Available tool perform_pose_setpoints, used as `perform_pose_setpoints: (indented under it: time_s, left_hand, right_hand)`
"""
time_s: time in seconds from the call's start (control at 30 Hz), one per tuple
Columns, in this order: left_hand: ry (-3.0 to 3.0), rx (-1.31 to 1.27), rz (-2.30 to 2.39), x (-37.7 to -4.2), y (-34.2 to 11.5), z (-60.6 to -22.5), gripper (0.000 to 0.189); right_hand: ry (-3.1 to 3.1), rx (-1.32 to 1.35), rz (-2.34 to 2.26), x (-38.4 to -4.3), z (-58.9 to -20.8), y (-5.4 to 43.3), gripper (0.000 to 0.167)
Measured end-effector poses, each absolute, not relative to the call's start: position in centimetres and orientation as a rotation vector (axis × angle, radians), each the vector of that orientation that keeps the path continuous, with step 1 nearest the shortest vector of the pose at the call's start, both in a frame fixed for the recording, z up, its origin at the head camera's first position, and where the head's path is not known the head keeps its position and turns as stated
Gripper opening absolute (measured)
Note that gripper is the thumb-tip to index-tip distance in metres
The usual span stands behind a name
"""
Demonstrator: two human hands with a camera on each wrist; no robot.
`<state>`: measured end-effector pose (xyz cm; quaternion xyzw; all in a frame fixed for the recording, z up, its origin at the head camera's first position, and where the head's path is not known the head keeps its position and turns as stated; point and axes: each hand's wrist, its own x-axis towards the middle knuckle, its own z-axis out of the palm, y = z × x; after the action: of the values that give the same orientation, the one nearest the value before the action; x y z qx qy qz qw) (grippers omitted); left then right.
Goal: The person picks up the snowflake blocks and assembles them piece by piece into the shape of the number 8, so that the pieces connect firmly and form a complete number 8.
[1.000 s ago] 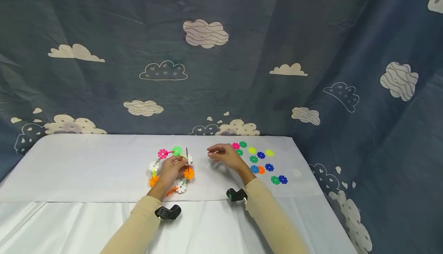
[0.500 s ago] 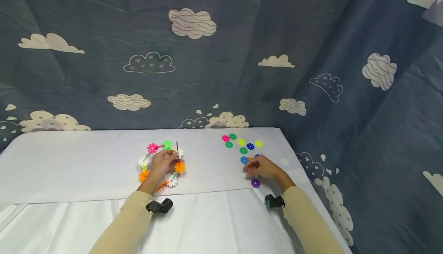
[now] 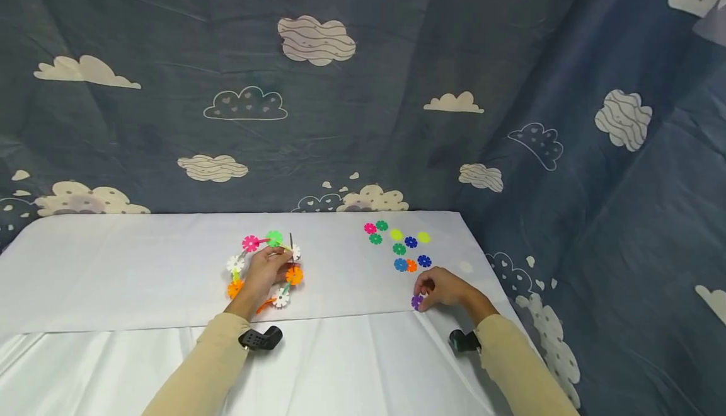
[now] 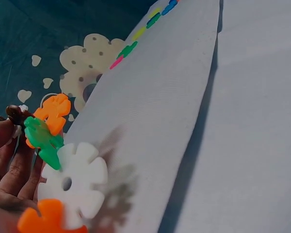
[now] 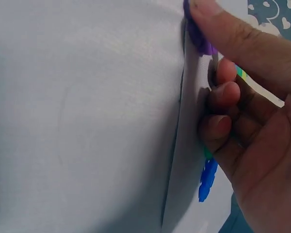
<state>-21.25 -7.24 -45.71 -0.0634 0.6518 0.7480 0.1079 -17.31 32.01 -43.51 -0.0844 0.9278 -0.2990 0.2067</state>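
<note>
A ring-shaped chain of notched plastic snowflake discs, with pink, green, white and orange ones, lies around my left hand (image 3: 265,274). My left fingers pinch a brown disc (image 4: 17,115) of that chain, seen edge-on in the head view. Close by it in the left wrist view are a green disc (image 4: 42,140), an orange disc (image 4: 56,112) and a large white disc (image 4: 77,179). At the right front of the white cloth, my right hand (image 3: 448,287) pinches a purple snowflake disc (image 5: 198,36) between thumb and fingertips, the other fingers curled.
Loose discs lie flat at the back right, among them a pink disc (image 3: 370,228), a yellow disc (image 3: 396,234) and a light blue disc (image 3: 400,265). A blue disc (image 5: 207,180) shows beyond my right fingers. A dark cloud-patterned curtain (image 3: 363,120) hangs behind the table.
My right hand has moved right and toward the front edge, from beside the chain to the purple disc, and now pinches it. My left hand keeps its hold. The head view shifted slightly.
</note>
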Motion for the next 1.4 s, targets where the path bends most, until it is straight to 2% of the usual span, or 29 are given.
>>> perform_pose_setpoints:
  time_s: [0.3, 0.53, 0.8, 1.03, 1.2, 1.4]
  left_hand:
    - [1.954, -0.188, 2.172, -21.3, -7.0, -45.7, 0.022]
    - [1.966, -0.199, 2.164, -21.2, -7.1, -45.7, 0.023]
    - [1.986, -0.195, 2.153, -21.3, -7.0, -45.8, 0.023]
    - [2.019, -0.180, 2.129, -21.2, -6.8, -46.1, 0.022]
    - [2.005, -0.170, 2.160, -21.2, -6.8, -46.1, 0.020]
    - [1.993, -0.173, 2.179, -21.2, -6.7, -45.9, 0.019]
  right_hand:
    - [2.432, -0.327, -1.091, -18.6, -43.1, 30.7, 0.013]
    - [2.461, -0.302, -1.329, -21.5, -43.2, 25.2, 0.011]
    - [2.447, -0.324, -1.567, -25.3, -42.5, 18.6, 0.027]
    - [2.387, -0.336, -1.693, -27.2, -42.3, 14.5, 0.025]
    - [2.331, -0.390, -1.791, -27.6, -41.8, 12.2, 0.028]
    - [2.282, -0.405, -1.898, -28.0, -41.4, 10.3, 0.023]
